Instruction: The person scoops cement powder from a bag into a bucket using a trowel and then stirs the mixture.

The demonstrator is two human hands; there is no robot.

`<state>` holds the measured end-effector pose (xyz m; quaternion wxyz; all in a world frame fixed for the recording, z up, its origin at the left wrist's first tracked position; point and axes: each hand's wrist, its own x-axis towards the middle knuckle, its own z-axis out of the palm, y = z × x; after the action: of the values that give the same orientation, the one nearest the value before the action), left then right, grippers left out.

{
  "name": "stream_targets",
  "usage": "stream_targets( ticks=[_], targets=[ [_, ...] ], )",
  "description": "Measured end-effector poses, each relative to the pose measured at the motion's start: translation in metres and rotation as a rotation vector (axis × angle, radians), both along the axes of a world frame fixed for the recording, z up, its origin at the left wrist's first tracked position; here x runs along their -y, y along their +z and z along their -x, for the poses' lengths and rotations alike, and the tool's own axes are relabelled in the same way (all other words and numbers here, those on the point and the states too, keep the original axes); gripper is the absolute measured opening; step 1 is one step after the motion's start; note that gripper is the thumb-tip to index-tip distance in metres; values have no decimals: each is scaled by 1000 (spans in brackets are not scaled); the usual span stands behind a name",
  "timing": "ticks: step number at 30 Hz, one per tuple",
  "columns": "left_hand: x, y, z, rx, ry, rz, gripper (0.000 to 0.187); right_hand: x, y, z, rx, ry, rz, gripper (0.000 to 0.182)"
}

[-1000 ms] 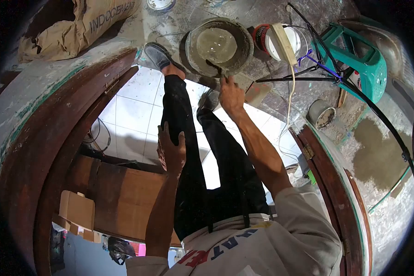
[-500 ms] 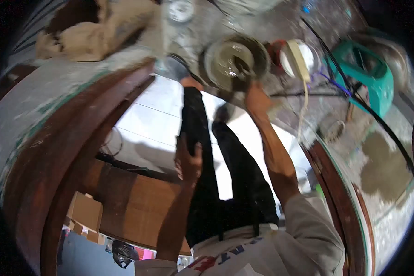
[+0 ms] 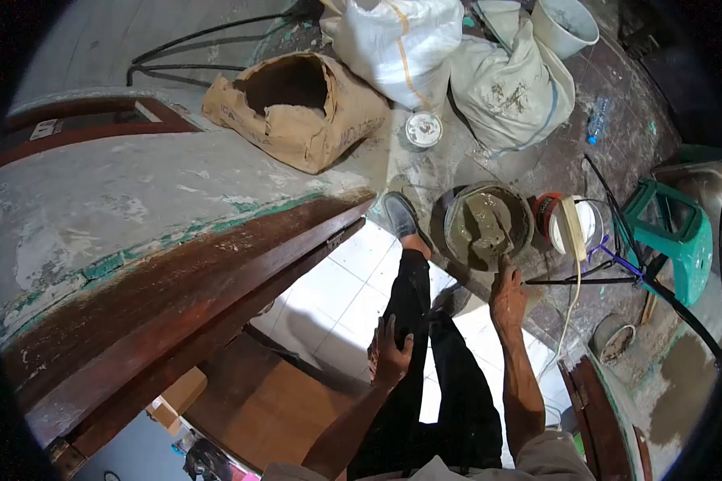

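My right hand [image 3: 508,303] is closed around the handle end of a trowel [image 3: 496,239] at the near rim of a round bucket [image 3: 451,237]. Wet grey mortar [image 3: 478,215] lies in the bucket and coats the trowel, so its blade outline is hard to make out. My left hand [image 3: 391,353] holds nothing; its fingers are apart beside my left leg, near the knee. To the right of the bucket stands a red-and-white pail [image 3: 547,218] with a cream power strip [image 3: 572,228] lying across it.
A torn brown paper sack [image 3: 353,112], white sacks [image 3: 393,48] and a lidded tub [image 3: 423,129] stand beyond the bucket. At right are a green stool [image 3: 686,240], black rods and a cable. A wooden door frame [image 3: 200,272] runs along the left.
My view has tilted up, bringing the sacks into sight and shifting the bucket lower and rightward in the picture. The trowel has changed its angle in the mortar. My right hand keeps its grip.
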<state>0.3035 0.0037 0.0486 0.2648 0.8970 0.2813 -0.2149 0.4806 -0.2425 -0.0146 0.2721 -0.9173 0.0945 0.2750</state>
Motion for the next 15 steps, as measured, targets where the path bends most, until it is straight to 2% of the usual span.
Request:
stream_targets(
  ticks=[1,2,4,5,7,9,11,13,15],
  targets=[
    [-1,-2,-2,20,2,-11,71,-4,-9,-4,15,-1,-2,57],
    [3,4,3,19,3,-4,71,-3,-25,4,-132,111,115,57],
    [1,6,-8,-8,-15,-24,73,3,-42,23,-124,175,224,56],
    [-2,1,-23,16,-31,-20,73,2,-38,23,-28,84,125,57],
    [4,11,-10,-101,40,4,72,10,-27,28,109,96,75,57],
    [-2,2,-12,-53,45,76,72,-1,-13,25,68,84,81,57],
    [1,8,-8,-133,49,30,72,5,-7,28,41,86,80,57],
    [-6,1,-24,-110,38,45,73,4,-23,15,-93,51,49,58],
    [-4,-8,-2,-86,38,37,73,13,-54,24,253,3,-118,57]
  ],
)
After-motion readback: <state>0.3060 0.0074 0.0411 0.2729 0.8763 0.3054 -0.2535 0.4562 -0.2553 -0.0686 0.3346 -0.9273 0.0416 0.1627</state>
